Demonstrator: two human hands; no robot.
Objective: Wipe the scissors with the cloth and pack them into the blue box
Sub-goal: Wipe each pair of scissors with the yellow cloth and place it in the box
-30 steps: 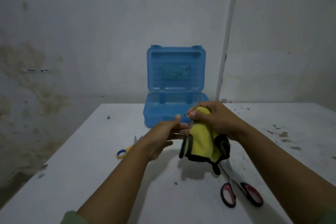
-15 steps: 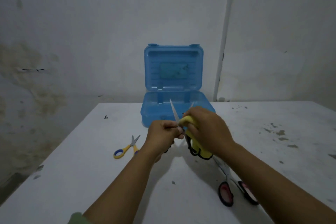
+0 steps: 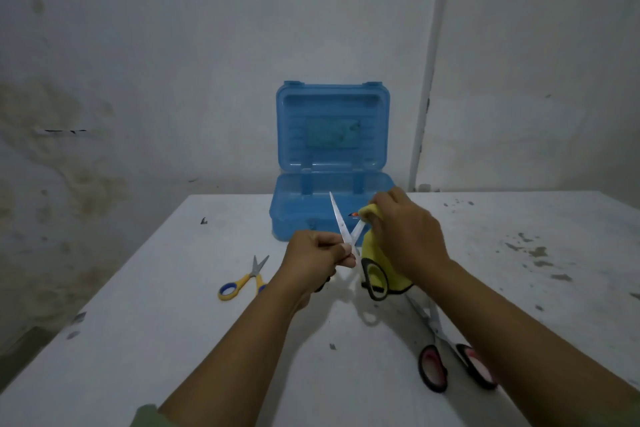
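Nearest to us, the red-and-black-handled scissors lie flat on the white table by our right forearm, not yet wiped as far as we can judge.

Just beyond them our left hand curls round the black-handled scissors near the pivot, thumb and fingers pinching where the two blades cross. One black loop hangs below beside the cloth. The blades stand spread, one pointing up and away. Our right hand grips the yellow cloth, folded over the other blade.

The main risk, we judge, is a cut. With the blades spread and our right fingers drawing cloth along an edge, a slip or a sudden closing could nick a finger through the thin fabric. The loose grip near the pivot could also let the scissors twist.

To the left lie the small yellow-and-blue scissors, well apart from both hands. Farther back stands the blue box, lid upright against the wall, base open. Nothing blocks the way to it.
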